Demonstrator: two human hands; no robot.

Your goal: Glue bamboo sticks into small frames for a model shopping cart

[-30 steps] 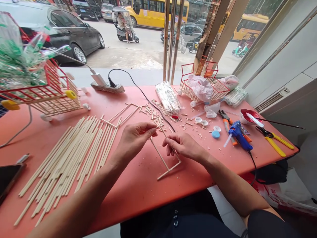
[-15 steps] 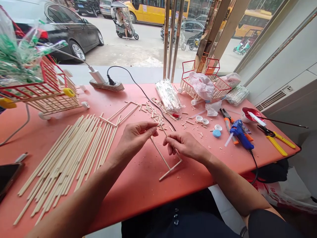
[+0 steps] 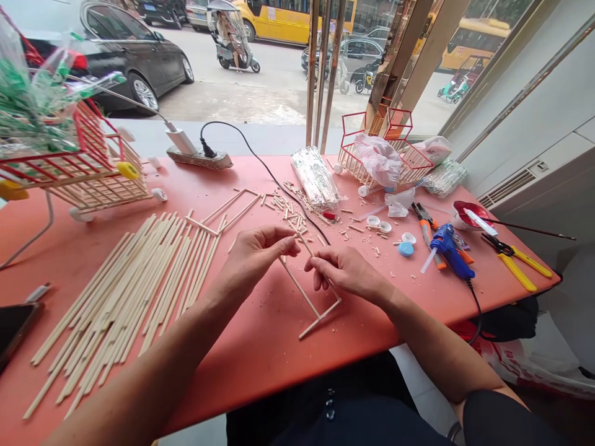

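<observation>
A small frame of thin wooden sticks (image 3: 300, 288) is held between my two hands above the pink table. My left hand (image 3: 260, 254) pinches its far end between thumb and fingers, hiding that corner. The fingers of my right hand (image 3: 341, 269) close around the frame's right-hand stick. The near end has a crosspiece that juts out to the left. A similar stick frame (image 3: 248, 210) lies on the table beyond my left hand. To the left is a spread of loose wooden sticks (image 3: 125, 291).
Cut stick bits (image 3: 290, 210) litter the table (image 3: 260, 371) near a black cable. At right lie a blue glue gun (image 3: 450, 251), pliers (image 3: 425, 223), yellow-handled cutters (image 3: 515, 263) and bottle caps (image 3: 406, 249). Stick-built carts (image 3: 100, 170) stand at back left and back right.
Almost nothing differs. Both hands keep their grip on the stick frame, with only a very slight shift of the fingers and the view.
</observation>
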